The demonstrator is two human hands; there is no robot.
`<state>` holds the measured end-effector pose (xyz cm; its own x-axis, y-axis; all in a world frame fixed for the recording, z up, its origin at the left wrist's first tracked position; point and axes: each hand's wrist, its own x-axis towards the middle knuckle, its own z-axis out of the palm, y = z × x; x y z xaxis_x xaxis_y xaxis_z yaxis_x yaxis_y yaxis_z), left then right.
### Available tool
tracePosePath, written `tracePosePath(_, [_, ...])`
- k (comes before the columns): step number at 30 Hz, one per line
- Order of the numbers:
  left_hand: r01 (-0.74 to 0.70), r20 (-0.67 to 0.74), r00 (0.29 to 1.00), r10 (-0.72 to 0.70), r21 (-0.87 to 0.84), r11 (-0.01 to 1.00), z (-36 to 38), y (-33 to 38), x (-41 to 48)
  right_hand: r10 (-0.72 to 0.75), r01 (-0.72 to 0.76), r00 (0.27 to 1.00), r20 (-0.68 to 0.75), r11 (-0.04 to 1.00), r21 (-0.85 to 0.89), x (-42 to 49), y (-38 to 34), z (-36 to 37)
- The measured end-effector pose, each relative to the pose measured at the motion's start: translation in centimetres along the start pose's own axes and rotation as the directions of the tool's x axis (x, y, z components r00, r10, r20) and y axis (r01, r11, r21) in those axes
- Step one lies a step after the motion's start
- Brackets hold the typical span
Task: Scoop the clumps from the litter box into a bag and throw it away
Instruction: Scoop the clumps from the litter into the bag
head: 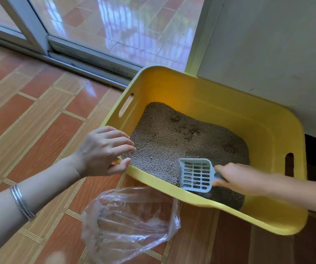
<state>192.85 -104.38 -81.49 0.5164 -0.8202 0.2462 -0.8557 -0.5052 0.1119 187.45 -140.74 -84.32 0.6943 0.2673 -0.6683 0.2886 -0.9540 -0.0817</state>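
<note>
head cam | L hand (103,149) at litter box (210,103) near-left corner, fingers loose, thumb on rim, prob. steadying | R hand (237,180) clamped on scoop (197,175) handle, blade on litter (162,145) inside near rim | dark clumps (193,131) mid-box, unscooped | bag (130,221) (clear, mouth open) just outside near rim, handy for dumping, looks empty

The left hand (101,149) reaches in from the lower left, back upward. Its fingers (122,140) are lightly bent and spread past the corner rim of the litter box (229,111), and the thumb lies along the rim's outer edge (silver bangles (22,201) ring the bare forearm behind it). The right hand (235,178) comes in from the right on a bare arm, curled round the handle of the litter scoop (196,175).
</note>
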Motion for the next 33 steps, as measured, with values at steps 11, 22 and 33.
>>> tracePosePath(11, [0.041,0.076,0.996,-0.042,0.015,0.999,-0.4,0.1,0.4,-0.019,0.0,0.998,0.051,0.938,0.348,3.3,-2.2,0.0])
tracePosePath(22, [0.107,0.127,0.986,-0.107,0.006,0.994,-0.7,0.5,0.5,-0.109,0.101,0.994,-0.003,0.908,0.407,5.5,-3.9,-0.9])
tracePosePath(33, [0.11,0.129,0.986,-0.106,-0.024,0.994,-0.8,0.7,0.6,-0.03,0.083,0.994,-0.106,0.837,0.54,2.9,0.4,-1.0])
